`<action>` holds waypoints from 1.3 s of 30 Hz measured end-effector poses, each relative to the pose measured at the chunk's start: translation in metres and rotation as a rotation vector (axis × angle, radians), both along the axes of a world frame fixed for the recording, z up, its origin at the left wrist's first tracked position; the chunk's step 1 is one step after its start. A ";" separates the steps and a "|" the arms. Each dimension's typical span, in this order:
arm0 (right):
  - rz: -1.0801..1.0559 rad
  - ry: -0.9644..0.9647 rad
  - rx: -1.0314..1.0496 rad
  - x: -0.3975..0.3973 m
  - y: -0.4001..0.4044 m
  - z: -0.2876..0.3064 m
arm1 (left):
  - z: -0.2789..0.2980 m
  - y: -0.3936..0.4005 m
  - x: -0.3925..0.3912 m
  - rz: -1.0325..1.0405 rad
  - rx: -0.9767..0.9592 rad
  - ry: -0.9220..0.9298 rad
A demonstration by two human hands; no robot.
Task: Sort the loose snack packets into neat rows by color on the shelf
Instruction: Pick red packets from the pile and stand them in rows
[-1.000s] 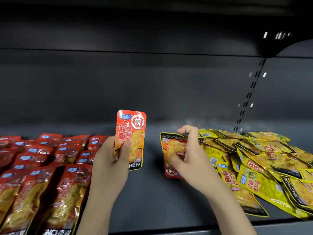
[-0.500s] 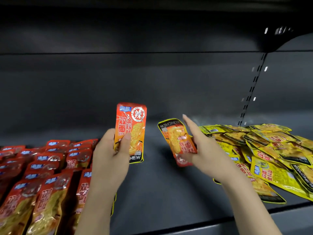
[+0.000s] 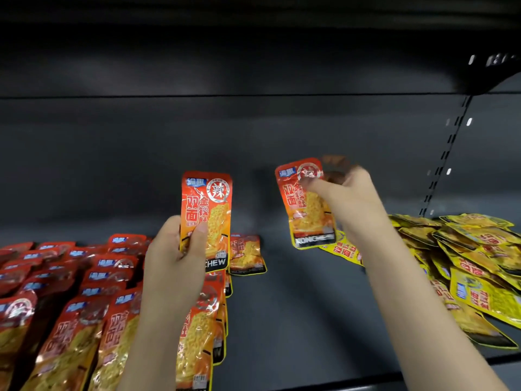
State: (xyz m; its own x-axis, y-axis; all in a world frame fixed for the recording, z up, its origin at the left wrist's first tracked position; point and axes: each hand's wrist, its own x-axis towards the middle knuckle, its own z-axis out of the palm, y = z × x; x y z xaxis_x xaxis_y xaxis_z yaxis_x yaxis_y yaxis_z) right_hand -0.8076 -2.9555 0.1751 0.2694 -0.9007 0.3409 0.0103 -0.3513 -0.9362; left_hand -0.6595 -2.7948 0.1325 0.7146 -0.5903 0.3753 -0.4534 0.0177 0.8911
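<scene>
Orange, red and yellow snack packets on a dark shelf [image 3: 296, 306]

Two orange packets are held upright above it — one [image 3: 207, 218] left of centre, one [image 3: 306, 204] tilted; red rows [image 3: 70, 277] fill the left end, a loose yellow pile [image 3: 465, 263] the right.

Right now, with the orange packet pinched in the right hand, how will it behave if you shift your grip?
The orange packet probably stays fairly flat: it stands upright from the right hand pinching one edge, barely sagging. Its glossy film shows glare, so it may slip. It looks light, since a fingertip pinch carries it.
</scene>
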 end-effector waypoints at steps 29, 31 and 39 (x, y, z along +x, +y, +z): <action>0.065 0.698 0.069 0.092 -0.015 -0.086 | -0.013 0.019 0.025 0.068 -0.104 0.365; 0.075 0.702 0.058 0.091 -0.014 -0.085 | -0.014 0.019 0.026 0.057 -0.094 0.396; 0.132 0.737 0.026 0.086 -0.014 -0.083 | 0.011 0.012 0.025 -0.010 0.056 0.376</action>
State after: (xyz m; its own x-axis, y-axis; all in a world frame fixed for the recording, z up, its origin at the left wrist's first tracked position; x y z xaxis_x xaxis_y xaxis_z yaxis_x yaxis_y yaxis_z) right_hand -0.7220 -2.9692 0.0918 0.5261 -0.8504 0.0098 -0.5820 -0.3684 -0.7249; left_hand -0.6349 -2.7830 0.1431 0.7905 -0.6100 0.0546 -0.0943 -0.0332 0.9950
